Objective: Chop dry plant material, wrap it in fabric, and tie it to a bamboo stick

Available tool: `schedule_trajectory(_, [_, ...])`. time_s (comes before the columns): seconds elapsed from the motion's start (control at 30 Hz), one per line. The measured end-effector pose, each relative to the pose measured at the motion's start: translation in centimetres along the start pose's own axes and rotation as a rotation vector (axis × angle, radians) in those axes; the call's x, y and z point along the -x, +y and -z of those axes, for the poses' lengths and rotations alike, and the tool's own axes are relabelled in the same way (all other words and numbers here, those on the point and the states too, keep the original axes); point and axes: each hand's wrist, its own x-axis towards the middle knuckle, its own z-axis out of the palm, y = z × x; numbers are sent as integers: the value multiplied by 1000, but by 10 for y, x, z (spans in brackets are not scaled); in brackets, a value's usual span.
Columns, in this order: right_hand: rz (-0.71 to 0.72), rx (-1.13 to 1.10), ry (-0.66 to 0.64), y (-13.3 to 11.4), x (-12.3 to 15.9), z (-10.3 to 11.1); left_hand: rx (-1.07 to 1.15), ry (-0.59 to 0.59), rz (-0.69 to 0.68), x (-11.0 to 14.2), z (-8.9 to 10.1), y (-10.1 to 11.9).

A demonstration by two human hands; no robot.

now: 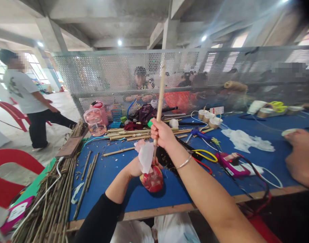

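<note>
A long pale bamboo stick (161, 98) stands nearly upright in front of me. My right hand (164, 134) is closed around its lower part, with a small green thing (150, 123) by the fingers. Lower down, my left hand (136, 167) is closed about the stick's bottom end, its fingers partly hidden. A piece of white tissue (146, 157) covers part of that hand. Just under it is a red, rounded thing (153, 180) with a shiny wrinkled surface, touching or close to the left hand; I cannot tell which.
Brown stalks (55, 189) are heaped along the table's left edge. Cut sticks (134, 134), yellow-handled scissors (206, 155), a blue glue gun (198, 134) and a pink power strip (231, 165) lie on the blue table (106, 182). A perforated screen (106, 74) stands behind; a person (25, 91) is at left.
</note>
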Motion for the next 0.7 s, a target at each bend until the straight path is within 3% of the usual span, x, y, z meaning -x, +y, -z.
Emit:
schedule_trajectory(0.07, [62, 52, 18, -18, 7, 4, 10, 0, -21, -2, 17, 2])
schedule_trajectory(0.13, [82, 144, 29, -27, 16, 10, 28, 138, -27, -5, 32, 3])
schedule_trajectory(0.23, [-65, 301, -33, -15, 35, 21, 37, 445, 35, -10, 42, 3])
schedule_trajectory(0.3, [-161, 388, -57, 2, 46, 32, 121, 540, 100, -11, 44, 5])
schedule_trajectory(0.4, [-136, 692, -15, 24, 56, 53, 484, 521, 258, -6, 46, 11])
schedule_trajectory(0.5, [-24, 1209, -31, 33, 61, 72, 799, 446, 373, 2, 50, 19])
schedule_trajectory(0.6, [10, 1636, -83, 38, 66, 87, 845, 489, 340, 7, 50, 22])
schedule_trajectory(0.7, [14, 1869, -68, 47, 73, 96, 745, 585, 299, 6, 47, 19])
